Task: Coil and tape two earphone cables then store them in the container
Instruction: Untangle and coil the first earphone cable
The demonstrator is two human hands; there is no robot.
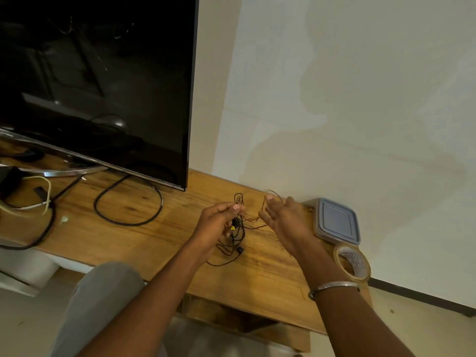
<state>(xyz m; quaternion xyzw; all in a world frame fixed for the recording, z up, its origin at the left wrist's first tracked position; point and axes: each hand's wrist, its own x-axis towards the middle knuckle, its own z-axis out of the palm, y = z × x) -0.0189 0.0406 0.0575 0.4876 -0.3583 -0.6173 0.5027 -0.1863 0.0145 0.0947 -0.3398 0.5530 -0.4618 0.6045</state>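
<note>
A tangle of thin black earphone cable [235, 240] hangs and lies on the wooden shelf [159, 238]. My left hand [219, 221] pinches the cable near its upper loops, with a yellow-tipped part just below the fingers. My right hand [282, 219] is beside it to the right, fingers spread, with a thin dark strand looped over the thumb and fingers. A small lidded plastic container [336, 221] sits at the shelf's right end against the wall. A roll of clear tape [352, 264] stands on edge just in front of the container.
A large dark television [98, 81] on a metal stand fills the left. A thick black cable [128, 202] loops beneath it, with yellowish wires [38, 194] further left. A grey-clad knee [103, 300] is below the shelf. A pale wall stands behind.
</note>
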